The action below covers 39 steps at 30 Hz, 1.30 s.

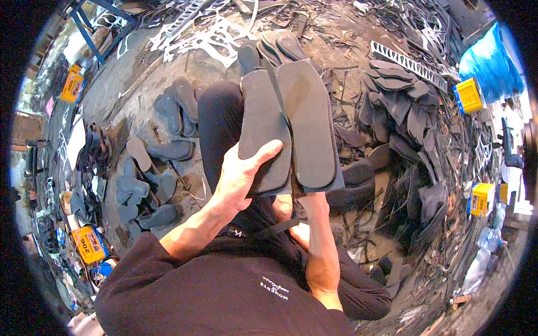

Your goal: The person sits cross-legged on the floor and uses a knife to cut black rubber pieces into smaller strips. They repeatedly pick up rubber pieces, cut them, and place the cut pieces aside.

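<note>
Left hand (238, 176): is clamping the left slab (264, 120), thumb lying flat on its top face, fingers hidden underneath; grip looking closed on the near left edge.
Right hand (315, 204): is reaching under the near end of the right slab (311, 126); mostly hidden, so can't tell how far the fingers are closing or on what.
Slabs: both dark grey, round-cornered, sitting side by side in front of the torso, beside the raised left knee (221, 120); a thin gap is running between them.
Under-layer: a dark sheet edge (338, 182) is peeking out beneath the right slab.
Yellow boxes, left side: one box (72, 84) is standing far out, another (89, 245) nearer; contents not showing.
Yellow boxes, right side: one box (469, 95) is sitting just beside a blue plastic sheet or bag (490, 64), another (480, 199) nearer; can't see inside these either.
Clear bottle (489, 239): is sitting at the right rim; can't tell if anything is in it.
Loose soles: dark pieces (168, 150) are lying on the floor at left; a bigger heap (400, 103) is piling up at right.
Scrap: white cut-out webbing (216, 42) is lying beyond the slabs.
</note>
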### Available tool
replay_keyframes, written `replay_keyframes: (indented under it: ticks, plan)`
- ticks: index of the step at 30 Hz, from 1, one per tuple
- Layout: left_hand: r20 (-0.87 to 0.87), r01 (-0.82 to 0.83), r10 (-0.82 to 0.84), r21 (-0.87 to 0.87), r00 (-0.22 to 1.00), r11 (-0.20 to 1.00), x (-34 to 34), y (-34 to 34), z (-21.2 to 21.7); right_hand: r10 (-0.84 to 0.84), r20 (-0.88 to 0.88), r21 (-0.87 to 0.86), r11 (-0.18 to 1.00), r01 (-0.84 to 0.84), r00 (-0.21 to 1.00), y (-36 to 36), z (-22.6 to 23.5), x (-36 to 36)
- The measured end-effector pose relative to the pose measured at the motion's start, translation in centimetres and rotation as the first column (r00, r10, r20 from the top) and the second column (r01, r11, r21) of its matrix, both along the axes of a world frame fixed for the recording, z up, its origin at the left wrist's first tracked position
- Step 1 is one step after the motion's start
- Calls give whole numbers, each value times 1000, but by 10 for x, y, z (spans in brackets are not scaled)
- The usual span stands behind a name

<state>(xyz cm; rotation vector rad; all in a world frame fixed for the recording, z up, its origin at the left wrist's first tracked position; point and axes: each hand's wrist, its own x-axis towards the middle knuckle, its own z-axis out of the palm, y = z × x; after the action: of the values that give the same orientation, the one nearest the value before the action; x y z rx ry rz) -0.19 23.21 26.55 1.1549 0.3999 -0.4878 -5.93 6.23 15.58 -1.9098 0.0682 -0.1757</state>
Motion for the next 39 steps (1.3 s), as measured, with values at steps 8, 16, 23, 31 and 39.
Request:
replay_keyframes:
  ticks: [8,16,23,31,39]
  plan:
    - [-129,157,-155,10,980,987,-27,-3,42,10,-63,335,942,12,998,-8,-90,65]
    - [112,327,-339,112,934,938,-38,7,-31,-14,-226,439,891,115,974,-13,62,6]
    - [90,286,-275,-146,957,947,6,-28,-40,-52,-289,438,881,180,956,9,78,-99]
    - [-1,484,-506,-291,863,825,5,-37,1,-495,19,-339,814,471,869,4,55,-143]
    - [161,670,-652,-230,741,706,-4,-32,17,-444,117,-376,808,453,888,-32,103,-127]
